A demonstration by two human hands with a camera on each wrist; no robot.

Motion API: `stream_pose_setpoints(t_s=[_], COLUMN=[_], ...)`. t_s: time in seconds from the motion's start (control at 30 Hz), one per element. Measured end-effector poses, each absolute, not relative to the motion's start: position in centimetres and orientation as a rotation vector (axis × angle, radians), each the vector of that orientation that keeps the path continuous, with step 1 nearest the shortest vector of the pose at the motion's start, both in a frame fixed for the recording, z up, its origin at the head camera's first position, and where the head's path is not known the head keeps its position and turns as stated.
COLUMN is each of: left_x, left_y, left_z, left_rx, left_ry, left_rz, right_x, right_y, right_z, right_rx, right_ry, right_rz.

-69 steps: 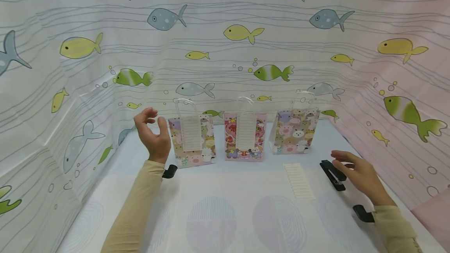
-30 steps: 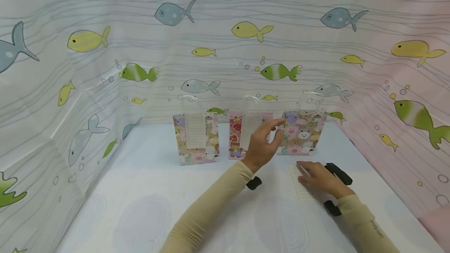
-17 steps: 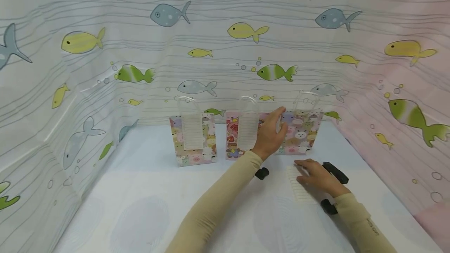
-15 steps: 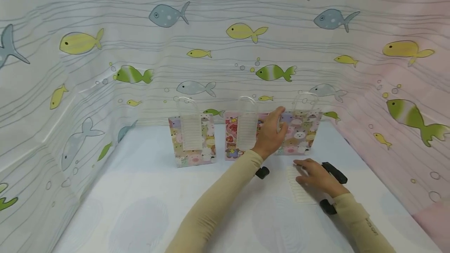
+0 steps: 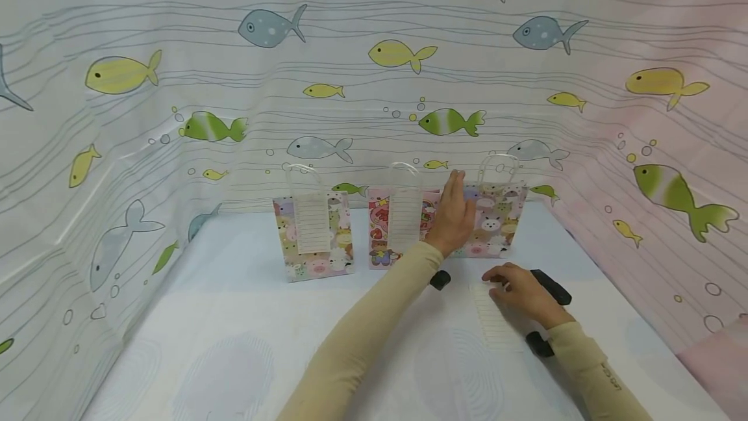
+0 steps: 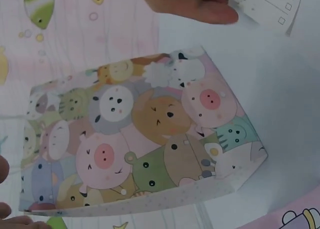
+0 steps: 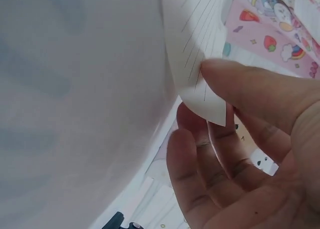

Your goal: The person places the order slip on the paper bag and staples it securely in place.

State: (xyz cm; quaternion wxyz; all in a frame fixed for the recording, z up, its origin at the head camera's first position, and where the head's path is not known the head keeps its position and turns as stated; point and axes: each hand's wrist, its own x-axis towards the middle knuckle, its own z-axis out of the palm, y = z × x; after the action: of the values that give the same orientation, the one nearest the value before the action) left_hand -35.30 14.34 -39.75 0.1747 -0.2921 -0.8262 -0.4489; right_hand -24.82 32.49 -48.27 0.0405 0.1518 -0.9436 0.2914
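Note:
My right hand [image 5: 523, 291] pinches the far end of a lined checklist sheet [image 5: 491, 317], which lies on the table. In the right wrist view the thumb [image 7: 235, 84] is on the sheet's face, and the fingers curl behind its lifted end. My left hand [image 5: 454, 216] has its fingers straight up at the left side of the right-hand gift bag [image 5: 493, 223], printed with cartoon animals. In the left wrist view its fingertips lie by the bag's top edge; whether they touch is unclear. A black stapler [image 5: 552, 286] lies just behind my right hand.
An animal-print gift bag [image 5: 286, 239] at the left and a pink gift bag [image 5: 378, 229] in the middle each carry a checklist sheet on the front. All have clear handles. A fish-print curtain [image 5: 374, 102] surrounds the table [image 5: 327, 336].
My left hand has swung from the left bag across to the right bag. My right hand has left the stapler, come to the checklist sheet and pinched its far end.

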Motion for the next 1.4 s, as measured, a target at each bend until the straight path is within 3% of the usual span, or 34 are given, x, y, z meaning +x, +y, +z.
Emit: stream_pose_setpoints(t_s=[0.6, 0.87, 1.4], left_x=[-34.9, -34.8, -35.2], left_y=[14.5, 14.4, 14.0], left_z=[-39.7, -39.8, -39.5], left_rx=[-0.732, -0.809, -0.882], left_ry=[-2.466, -2.418, -2.333], left_rz=[-1.103, -1.055, -1.079], right_x=[-24.7, -24.5, -24.2], right_y=[32.9, 33.2, 33.5], right_z=[-48.0, -47.8, -45.9], right_rx=[0.321, 0.246, 0.382], right_ry=[-3.005, -3.016, -2.671], right_rz=[0.872, 0.872, 0.813])
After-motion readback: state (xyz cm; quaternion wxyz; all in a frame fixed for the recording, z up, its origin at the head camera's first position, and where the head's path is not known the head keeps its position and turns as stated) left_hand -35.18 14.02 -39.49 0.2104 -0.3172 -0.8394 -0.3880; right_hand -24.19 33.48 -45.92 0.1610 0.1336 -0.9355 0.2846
